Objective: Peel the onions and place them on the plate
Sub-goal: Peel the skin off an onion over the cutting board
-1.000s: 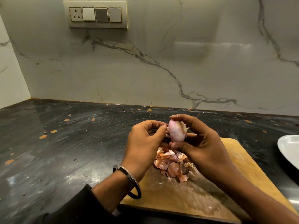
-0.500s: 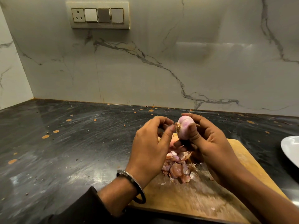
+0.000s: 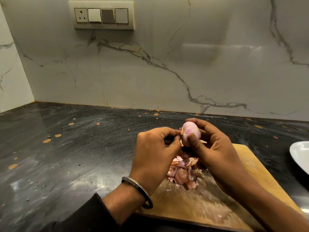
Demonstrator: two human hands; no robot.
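A small pale pink onion (image 3: 190, 133) is held above the wooden cutting board (image 3: 250, 173). My right hand (image 3: 214, 148) grips it, thumb across its front and fingers curled behind. My left hand (image 3: 155, 153), with a metal bangle on the wrist, pinches a bit of skin at the onion's left end. A heap of peeled onion skins (image 3: 184, 173) lies on the board under my hands. The edge of a white plate (image 3: 299, 154) shows at the far right.
The board sits on a dark stone counter (image 3: 75, 156) speckled with orange spots. A marble wall (image 3: 167, 72) with a switch panel (image 3: 103, 15) rises behind. The counter meets a side wall at the far left.
My right hand has turned the onion, so its root end now faces left. My left hand's fingertips have moved from the onion's side to pinch skin at that end.
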